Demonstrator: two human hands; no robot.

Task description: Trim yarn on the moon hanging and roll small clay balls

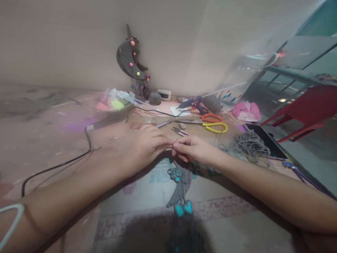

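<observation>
My left hand (152, 142) and my right hand (190, 149) meet fingertip to fingertip over the work surface, both pinched closed. What lies between the fingertips is too small to make out. Just below them is a grey crescent ornament (185, 184), its upper end partly hidden by my right hand. It bears a small grey flower (173, 174) with turquoise spots, and two turquoise hearts (183, 208) hang at its lower side. Small snips (180, 131) lie just beyond my fingers, near large scissors (214, 123) with orange and yellow handles.
A glue gun (192, 102) rests at the back, its black cable (55, 167) running left. Grey yarn (251, 146) lies by a tablet-like device (276, 146) on the right. A bowl (113, 105) stands back left. Another crescent (127, 59) hangs on the wall; a red chair (308, 109) is right.
</observation>
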